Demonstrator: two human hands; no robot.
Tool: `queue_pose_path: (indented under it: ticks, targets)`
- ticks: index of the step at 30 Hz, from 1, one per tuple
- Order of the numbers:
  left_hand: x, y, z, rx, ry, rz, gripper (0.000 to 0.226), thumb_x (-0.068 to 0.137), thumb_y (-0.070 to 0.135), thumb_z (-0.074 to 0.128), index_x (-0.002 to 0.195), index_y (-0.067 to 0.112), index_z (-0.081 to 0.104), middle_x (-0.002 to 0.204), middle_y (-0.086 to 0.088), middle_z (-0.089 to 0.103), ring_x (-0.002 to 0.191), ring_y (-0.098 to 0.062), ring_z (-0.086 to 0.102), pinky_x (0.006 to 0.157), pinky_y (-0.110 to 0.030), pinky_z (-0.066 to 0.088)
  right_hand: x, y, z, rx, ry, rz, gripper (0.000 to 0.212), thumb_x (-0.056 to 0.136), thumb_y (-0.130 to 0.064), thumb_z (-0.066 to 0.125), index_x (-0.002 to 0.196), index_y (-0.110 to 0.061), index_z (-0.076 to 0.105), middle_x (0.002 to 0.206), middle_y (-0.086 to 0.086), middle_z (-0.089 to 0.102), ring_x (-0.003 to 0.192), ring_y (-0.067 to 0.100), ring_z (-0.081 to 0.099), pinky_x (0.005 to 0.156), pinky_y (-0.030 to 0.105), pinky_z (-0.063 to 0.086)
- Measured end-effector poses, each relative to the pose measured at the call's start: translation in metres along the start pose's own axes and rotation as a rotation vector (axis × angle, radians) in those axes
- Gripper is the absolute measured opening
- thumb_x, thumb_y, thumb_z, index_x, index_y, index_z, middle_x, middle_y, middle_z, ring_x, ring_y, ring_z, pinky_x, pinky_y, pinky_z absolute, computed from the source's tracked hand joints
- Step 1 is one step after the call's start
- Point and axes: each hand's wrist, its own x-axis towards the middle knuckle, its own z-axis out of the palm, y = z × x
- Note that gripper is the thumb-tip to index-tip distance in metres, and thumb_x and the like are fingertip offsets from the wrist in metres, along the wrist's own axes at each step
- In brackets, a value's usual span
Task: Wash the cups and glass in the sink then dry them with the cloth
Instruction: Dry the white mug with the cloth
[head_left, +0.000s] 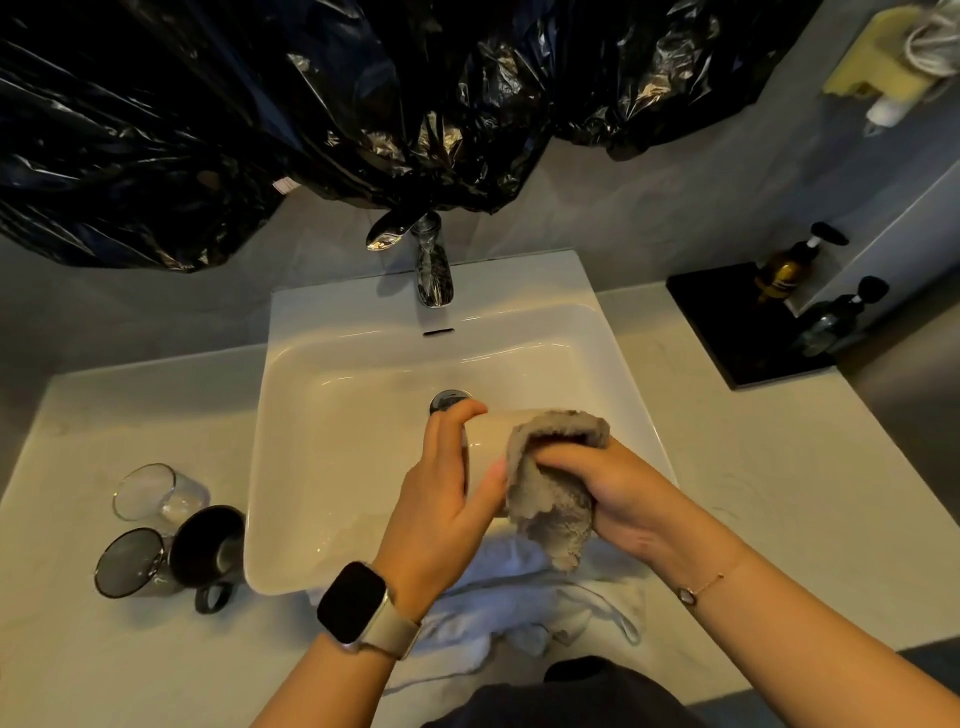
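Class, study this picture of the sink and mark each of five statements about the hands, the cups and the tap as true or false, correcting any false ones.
1. The right hand holds a grey cloth against a cup. True.
2. The left hand holds the pale cup over the sink. True.
3. Water is running from the tap. False: no stream shows.
4. The black mug stands inside the basin. False: it sits on the counter, left of the sink.
5. Two glasses stand to the right of the sink. False: they are on the left, beside the black mug.
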Motion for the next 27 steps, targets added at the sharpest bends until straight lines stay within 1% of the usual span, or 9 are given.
queue_pose_path:
  ticks: [4,7,10,13,17,20,22,24,27]
  targets:
    - [-0.001,-0.006,-0.005,0.112,-0.017,0.163,0.061,0.09,0.077,0.032,0.135,0.037,0.034,0.112,0.008,0.044,0.076,-0.004,0.052,0.065,-0.017,0.041,0.006,-0.006,0.007,0.181,-0.055,0.284,0.025,0.074,-0.027,0.067,0.092,-0.009,0.072,0.082,0.012,0.071,0.071,0.021,0.067,0.087,0.041,0.053]
    - [-0.002,-0.006,-0.01,0.156,0.015,0.221,0.06,0.091,0.076,0.031,0.135,0.035,0.036,0.106,0.009,0.041,0.073,0.002,0.047,0.063,-0.009,0.032,0.012,0.0,0.013,0.225,-0.005,0.284,0.023,0.084,-0.03,0.065,0.095,-0.01,0.07,0.077,0.011,0.068,0.067,0.021,0.065,0.091,0.048,0.05]
    - [0.002,-0.01,-0.01,0.118,0.047,0.187,0.059,0.092,0.075,0.028,0.133,0.034,0.037,0.112,0.006,0.047,0.082,-0.004,0.053,0.068,-0.016,0.04,0.009,0.007,0.018,0.239,0.095,0.081,0.024,0.086,-0.025,0.065,0.101,-0.008,0.07,0.085,0.01,0.074,0.076,0.021,0.072,0.069,0.034,0.057]
    - [0.006,-0.006,-0.004,-0.155,0.12,0.04,0.046,0.093,0.069,0.035,0.125,0.038,0.045,0.12,0.009,0.054,0.099,-0.007,0.06,0.076,-0.018,0.049,-0.004,0.013,0.019,0.093,0.05,-0.148,0.026,0.084,-0.024,0.062,0.106,-0.012,0.07,0.1,0.006,0.075,0.097,0.018,0.071,0.078,0.025,0.056]
    - [0.012,-0.004,0.001,-0.427,0.048,-0.099,0.042,0.088,0.058,0.048,0.122,0.034,0.047,0.118,-0.004,0.057,0.1,-0.019,0.062,0.067,-0.023,0.056,-0.013,0.02,0.019,-0.073,0.058,-0.297,0.017,0.078,-0.022,0.065,0.093,-0.021,0.072,0.09,-0.004,0.077,0.088,0.009,0.072,0.072,0.017,0.053]
    - [0.027,0.007,-0.007,-0.744,-0.065,-0.464,0.065,0.071,0.049,0.064,0.124,0.013,0.051,0.105,-0.007,0.059,0.098,-0.027,0.059,0.072,-0.03,0.054,-0.011,0.028,0.01,-0.287,0.039,-0.472,0.018,0.08,-0.011,0.07,0.096,-0.019,0.068,0.089,-0.016,0.075,0.088,0.0,0.069,0.074,0.013,0.051]
    - [0.028,0.012,-0.013,-0.893,-0.128,-0.657,0.065,0.088,0.065,0.05,0.123,0.012,0.053,0.102,-0.013,0.064,0.093,-0.029,0.062,0.074,-0.039,0.052,-0.009,0.035,0.0,-0.513,-0.037,-0.627,0.031,0.081,0.006,0.071,0.107,-0.011,0.068,0.1,-0.013,0.074,0.099,0.003,0.068,0.082,0.017,0.051]
    - [0.018,0.012,-0.019,-0.839,-0.23,-0.631,0.075,0.086,0.071,0.028,0.124,0.014,0.058,0.101,-0.019,0.072,0.09,-0.03,0.07,0.071,-0.04,0.057,-0.007,0.039,-0.007,-0.663,-0.108,-0.71,0.035,0.079,0.006,0.072,0.113,-0.001,0.067,0.108,0.001,0.071,0.103,0.012,0.067,0.084,0.024,0.052]
    - [0.016,0.011,-0.006,-0.778,-0.136,-0.504,0.065,0.081,0.066,0.037,0.122,0.018,0.053,0.073,-0.013,0.065,0.06,-0.016,0.065,0.051,-0.025,0.05,-0.006,0.033,-0.006,-0.699,-0.091,-0.726,0.028,0.077,-0.002,0.077,0.104,-0.01,0.072,0.102,-0.012,0.072,0.097,0.006,0.068,0.08,0.022,0.054]
